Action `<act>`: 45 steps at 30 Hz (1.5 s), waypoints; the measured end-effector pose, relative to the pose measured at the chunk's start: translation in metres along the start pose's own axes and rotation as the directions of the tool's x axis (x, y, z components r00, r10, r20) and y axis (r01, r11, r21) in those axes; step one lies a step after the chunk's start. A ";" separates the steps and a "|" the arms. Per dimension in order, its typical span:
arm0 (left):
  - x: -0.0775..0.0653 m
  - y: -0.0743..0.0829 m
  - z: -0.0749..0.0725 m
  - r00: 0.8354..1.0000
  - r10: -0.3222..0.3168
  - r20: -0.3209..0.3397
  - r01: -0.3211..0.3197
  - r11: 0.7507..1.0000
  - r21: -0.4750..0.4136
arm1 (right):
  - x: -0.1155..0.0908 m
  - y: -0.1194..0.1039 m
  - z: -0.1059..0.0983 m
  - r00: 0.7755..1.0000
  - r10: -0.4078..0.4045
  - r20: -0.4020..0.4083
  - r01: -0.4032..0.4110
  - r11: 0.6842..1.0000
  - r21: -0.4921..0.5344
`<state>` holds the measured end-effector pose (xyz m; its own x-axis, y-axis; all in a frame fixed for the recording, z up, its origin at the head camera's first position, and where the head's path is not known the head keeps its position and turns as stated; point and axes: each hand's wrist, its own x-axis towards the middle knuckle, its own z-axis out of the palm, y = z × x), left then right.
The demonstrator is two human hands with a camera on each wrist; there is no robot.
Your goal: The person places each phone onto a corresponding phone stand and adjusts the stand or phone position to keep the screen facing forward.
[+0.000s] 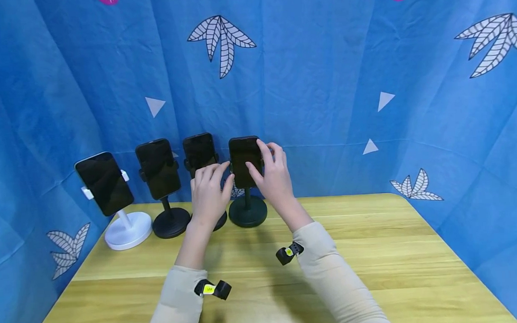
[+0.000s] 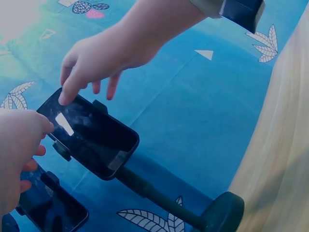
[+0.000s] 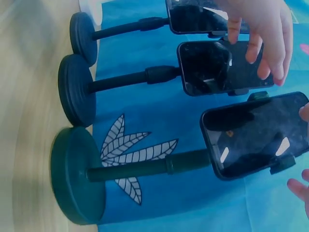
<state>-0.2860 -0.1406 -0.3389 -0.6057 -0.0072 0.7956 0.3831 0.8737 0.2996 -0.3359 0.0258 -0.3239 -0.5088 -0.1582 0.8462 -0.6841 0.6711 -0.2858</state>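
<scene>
A dark phone (image 1: 242,157) stands upright in the side clamps of a dark green phone stand (image 1: 248,211). My left hand (image 1: 209,191) is at the phone's left side, fingers loosely bent and a fingertip right at its edge in the left wrist view. On the other side, my right hand (image 1: 273,173) has its thumb over the screen and its index finger by the top right corner. Its other fingers spread beyond the right clamp. Behind my left hand is another phone (image 1: 199,149) on a black stand, its base partly hidden.
Further left stand a phone (image 1: 158,167) on a black stand (image 1: 172,223) and a phone (image 1: 104,183) tilted on a white stand (image 1: 128,231). All line the back of the wooden table (image 1: 373,252), close to a blue patterned curtain (image 1: 324,92).
</scene>
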 end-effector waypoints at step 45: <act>-0.043 0.022 -0.030 0.996 -0.086 0.026 0.086 0.996 0.001 | -0.080 0.045 -0.067 0.989 0.017 0.148 0.016 0.975 -0.220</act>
<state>-0.2306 -0.1354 -0.3504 -0.6545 -0.0697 0.7529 0.3290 0.8702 0.3666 -0.2912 0.1172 -0.3744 -0.5920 -0.2518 0.7656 -0.5605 0.8112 -0.1666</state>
